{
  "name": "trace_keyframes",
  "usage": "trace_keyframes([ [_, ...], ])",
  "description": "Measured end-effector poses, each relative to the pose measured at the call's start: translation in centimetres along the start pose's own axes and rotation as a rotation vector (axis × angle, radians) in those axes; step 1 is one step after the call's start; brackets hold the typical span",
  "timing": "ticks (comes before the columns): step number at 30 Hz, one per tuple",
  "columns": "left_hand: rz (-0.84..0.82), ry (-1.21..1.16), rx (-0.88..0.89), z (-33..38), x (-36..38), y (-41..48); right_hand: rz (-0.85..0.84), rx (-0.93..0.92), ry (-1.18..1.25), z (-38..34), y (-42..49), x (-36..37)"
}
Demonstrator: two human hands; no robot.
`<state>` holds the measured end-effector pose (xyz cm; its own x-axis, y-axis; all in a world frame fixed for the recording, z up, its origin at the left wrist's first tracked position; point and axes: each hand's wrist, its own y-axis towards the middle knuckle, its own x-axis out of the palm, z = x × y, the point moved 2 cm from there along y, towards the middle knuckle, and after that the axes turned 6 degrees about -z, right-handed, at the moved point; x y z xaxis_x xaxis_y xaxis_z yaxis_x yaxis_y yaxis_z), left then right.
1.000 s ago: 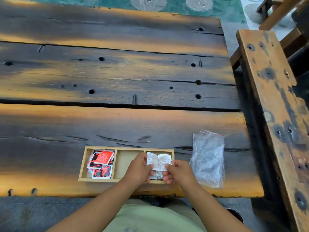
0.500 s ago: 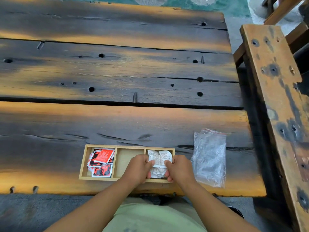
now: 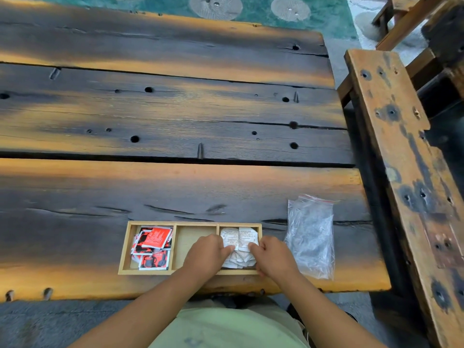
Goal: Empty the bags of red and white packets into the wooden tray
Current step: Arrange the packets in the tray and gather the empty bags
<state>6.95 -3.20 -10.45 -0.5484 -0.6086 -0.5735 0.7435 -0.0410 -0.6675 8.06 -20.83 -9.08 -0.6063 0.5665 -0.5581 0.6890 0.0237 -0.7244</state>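
White paper under the fingertips (image 3: 229, 248): both sets curled in, pinching the near edges of the top white packets (image 3: 239, 237). Two packets lie side by side, printed faces up, w/ more of the same heaped beneath them toward the near wall.

Left hand (image 3: 208, 255) comes in from the left of the pile, knuckles up, over the divider and part of the middle compartment. Right hand (image 3: 274, 257) mirrors it from the right, covering the tray's near-right corner. Gap btwn the two hands shows the pile.

Tray (image 3: 124, 247): pale wood, three compartments in a row, sits near the front edge of the table. White packets in the rt compartment. Middle compartment shows bare wood bottom. Red packets (image 3: 154, 239) fill the left one, loosely stacked, red/black/white print, top one tilted.

Bag (image 3: 311, 234): clear plastic, red zip strip at far end, crumpled, lying flat just beside the tray's right end, not touching the hands. Contents: can't tell.

Table (image 3: 175, 109): heavy dark planks w/ orange streaks, holes, cracks. Bench (image 3: 391, 146) of similar wood along the rt side. Green rug (image 3: 251, 13) beyond far edge. Pale green shirt (image 3: 226, 327) at bottom.
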Motion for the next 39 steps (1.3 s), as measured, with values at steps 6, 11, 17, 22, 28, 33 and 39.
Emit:
trace_keyframes([
  [6, -0.029, -0.191, 0.134, -0.8, 0.0, -1.1, 0.089, 0.014, 0.071, 0.0, -1.9, 0.4],
  [11, -0.011, -0.167, 0.205, -1.6, -0.8, -1.5, 0.152, 0.025, 0.094, -0.5, -3.5, 1.0],
  [17, -0.014, -0.081, 0.283, -2.0, -0.9, -2.3, 0.132, -0.016, 0.208, -1.2, -4.8, 3.1],
  [22, -0.015, -0.1, 0.315, -0.5, -0.7, -2.8, 0.106, -0.077, 0.286, -0.4, -5.1, 3.1],
  [28, 0.055, -0.133, 0.334, 4.9, 1.3, -2.6, 0.117, -0.152, 0.251, 4.6, -4.3, -1.8],
  [33, 0.107, -0.053, 0.304, 10.5, 5.2, -2.0, 0.125, -0.158, 0.201, 10.9, -2.8, -7.1],
  [39, 0.106, 0.106, 0.237, 15.2, 8.9, -0.8, 0.098, -0.13, 0.101, 17.5, -0.8, -11.0],
])
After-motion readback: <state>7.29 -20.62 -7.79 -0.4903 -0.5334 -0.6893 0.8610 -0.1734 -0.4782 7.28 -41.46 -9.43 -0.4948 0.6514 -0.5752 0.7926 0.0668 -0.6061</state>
